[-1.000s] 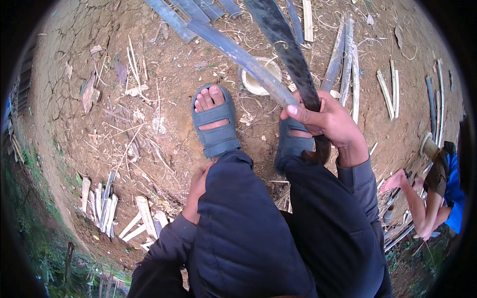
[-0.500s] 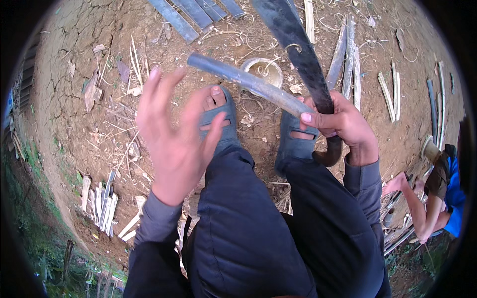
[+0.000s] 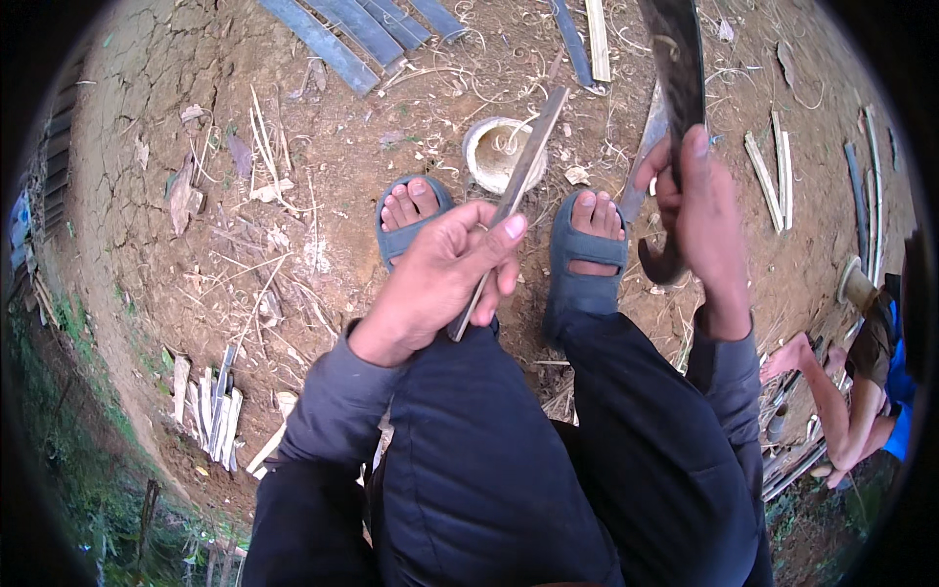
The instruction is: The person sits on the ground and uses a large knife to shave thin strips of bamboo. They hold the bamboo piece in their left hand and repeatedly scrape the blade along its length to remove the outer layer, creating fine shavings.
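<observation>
My left hand (image 3: 425, 284) is closed round the lower part of a narrow bamboo strip (image 3: 538, 142), thumb along its face. The strip slants up and to the right, its far end beside the pot-like bowl. In my right hand (image 3: 706, 225) is a machete (image 3: 680, 78), gripped by its dark handle, whose hooked end shows below the fingers. The blade points up and away from me, apart from the strip. A small curl of shaving clings to the blade. Part of the right fingers is hidden behind the handle.
A pale round bowl (image 3: 486, 157) stands between my sandalled feet. Dark split strips (image 3: 323, 44) lie at the far left, pale strips (image 3: 763, 181) at the right. A bundle of short pieces (image 3: 217, 416) lies near left. Another person (image 3: 831, 401) sits at the right edge.
My left hand has gone from open to gripping the strip, which has passed over from the right hand and turned more upright. The right hand has moved up and right with the machete.
</observation>
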`<action>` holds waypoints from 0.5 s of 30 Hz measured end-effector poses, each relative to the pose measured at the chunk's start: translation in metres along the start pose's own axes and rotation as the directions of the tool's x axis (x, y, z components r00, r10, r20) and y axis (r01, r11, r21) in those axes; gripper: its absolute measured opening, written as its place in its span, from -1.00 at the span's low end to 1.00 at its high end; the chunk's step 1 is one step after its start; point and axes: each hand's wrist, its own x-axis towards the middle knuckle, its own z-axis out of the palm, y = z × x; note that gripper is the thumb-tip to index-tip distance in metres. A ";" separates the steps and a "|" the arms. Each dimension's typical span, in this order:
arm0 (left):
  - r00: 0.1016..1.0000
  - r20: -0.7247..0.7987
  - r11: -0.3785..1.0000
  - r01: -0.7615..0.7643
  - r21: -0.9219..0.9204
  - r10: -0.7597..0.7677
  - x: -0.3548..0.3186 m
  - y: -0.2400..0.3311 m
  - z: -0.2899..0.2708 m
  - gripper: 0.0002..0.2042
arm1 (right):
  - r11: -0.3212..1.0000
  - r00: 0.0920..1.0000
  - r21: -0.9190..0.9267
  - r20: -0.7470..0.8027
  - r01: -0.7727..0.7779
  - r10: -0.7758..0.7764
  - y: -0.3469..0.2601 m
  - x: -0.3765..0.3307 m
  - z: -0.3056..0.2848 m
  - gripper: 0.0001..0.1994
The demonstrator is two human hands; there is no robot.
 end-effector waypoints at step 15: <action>0.991 0.085 0.856 0.129 -0.500 -0.099 -0.007 -0.007 0.013 -0.68 | 0.743 0.815 -0.334 0.217 0.580 -0.538 -0.004 -0.023 0.072 -0.38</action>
